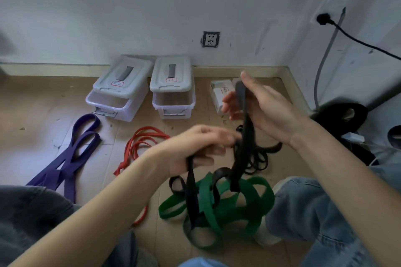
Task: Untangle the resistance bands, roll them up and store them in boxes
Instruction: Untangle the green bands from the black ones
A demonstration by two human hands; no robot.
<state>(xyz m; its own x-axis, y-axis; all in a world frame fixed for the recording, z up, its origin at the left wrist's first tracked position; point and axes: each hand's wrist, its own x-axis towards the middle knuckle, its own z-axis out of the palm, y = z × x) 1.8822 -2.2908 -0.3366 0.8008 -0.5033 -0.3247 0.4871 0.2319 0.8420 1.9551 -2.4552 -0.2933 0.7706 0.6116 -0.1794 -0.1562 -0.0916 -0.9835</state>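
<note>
A black resistance band (244,128) hangs between my hands, its loops trailing down over a tangled green band (230,204) on the floor. My right hand (260,106) holds the band's upper end pinched between thumb and fingers. Lower and to the left, my left hand (197,147) grips another stretch of the same black band. A red band (141,145) lies behind my left arm and a purple band (73,149) lies at the left. Two clear boxes (117,102) (173,97) stand by the wall with lids resting on top.
A third white box (219,93) sits behind my right hand near the corner. More thin black bands (258,160) lie coiled on the floor. My jeans-clad knees frame both sides. A black cable (364,43) runs from a wall socket at the right.
</note>
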